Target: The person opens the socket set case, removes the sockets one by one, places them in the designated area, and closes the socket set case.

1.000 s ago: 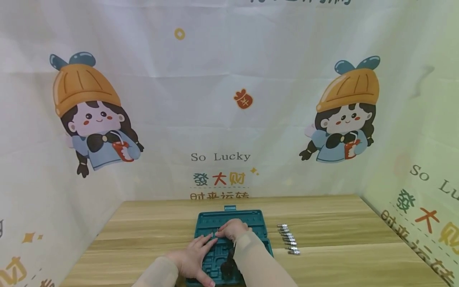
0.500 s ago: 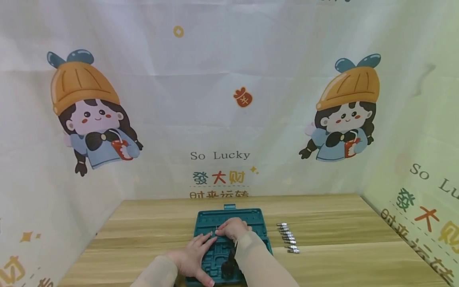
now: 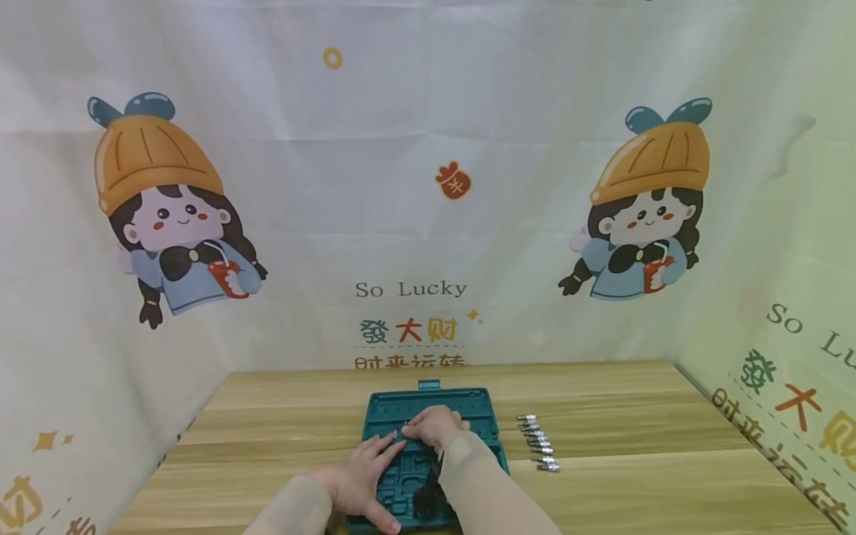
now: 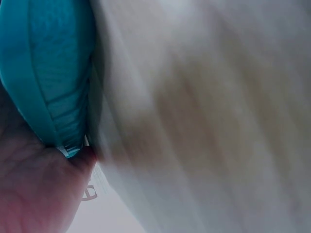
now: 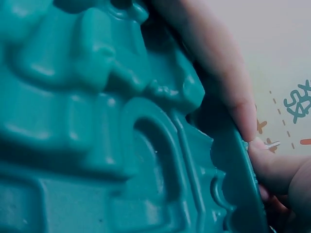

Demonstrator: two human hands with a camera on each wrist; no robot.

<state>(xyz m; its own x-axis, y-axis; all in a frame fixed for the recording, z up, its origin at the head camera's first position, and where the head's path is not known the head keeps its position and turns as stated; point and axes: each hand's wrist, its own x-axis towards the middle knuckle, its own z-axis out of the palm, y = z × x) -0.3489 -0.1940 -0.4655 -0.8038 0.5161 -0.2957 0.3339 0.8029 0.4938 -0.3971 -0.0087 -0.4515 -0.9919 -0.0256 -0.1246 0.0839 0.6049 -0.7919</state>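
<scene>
A teal plastic tool case lies unfolded on the table, its moulded hollows facing up. My left hand rests on the case's left side, fingers extended and spread, thumb toward the near edge. The left wrist view has the palm against the case's side. My right hand is over the case's middle, thumb and forefinger pinching a small shiny metal piece. Only the thin tip of that metal piece shows in the right wrist view, just past a raised case edge.
Several silver bit sockets lie in a slanting row on the wooden table, right of the case. A black camera on my right wrist covers part of the near tray. Printed cloth hangs behind the table.
Both hands keep nearly the same place. The thin metal piece at my right fingertips shows less above them than half a second ago. The head view has shifted slightly.
</scene>
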